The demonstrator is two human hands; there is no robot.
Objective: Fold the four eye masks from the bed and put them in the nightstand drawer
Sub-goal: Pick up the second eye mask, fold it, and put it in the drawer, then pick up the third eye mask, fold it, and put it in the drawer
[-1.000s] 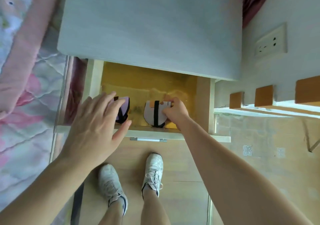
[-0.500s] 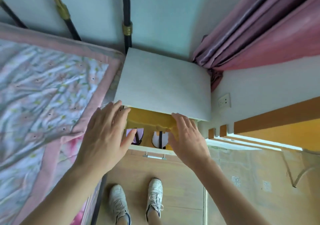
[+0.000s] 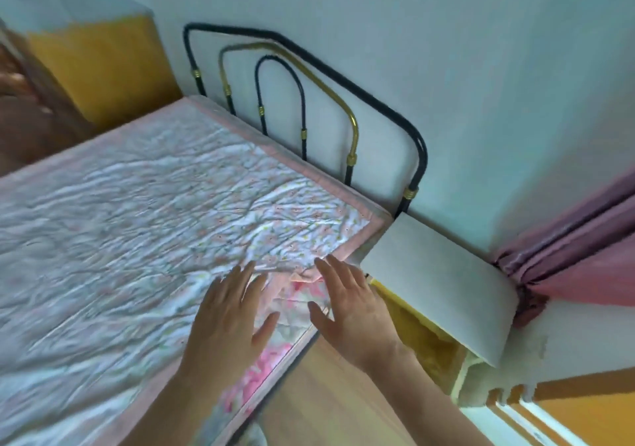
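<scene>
The nightstand drawer [image 3: 426, 335] stands open just right of the right hand [image 3: 354, 311]; its contents are not visible. Both hands, the left hand [image 3: 230, 318] included, hover empty with fingers spread over the bed [image 3: 137, 212] edge, each grip holding nothing.

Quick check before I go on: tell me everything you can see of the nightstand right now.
The pale grey, wood-look nightstand stands between the pink floral bed and the pink curtain, its back at the white wall. Its flat top shows nothing on it. Its yellow-lined drawer is pulled open; the inside is blurred, so no contents can be made out. Neither hand touches it; the right hand hovers nearest.
</scene>
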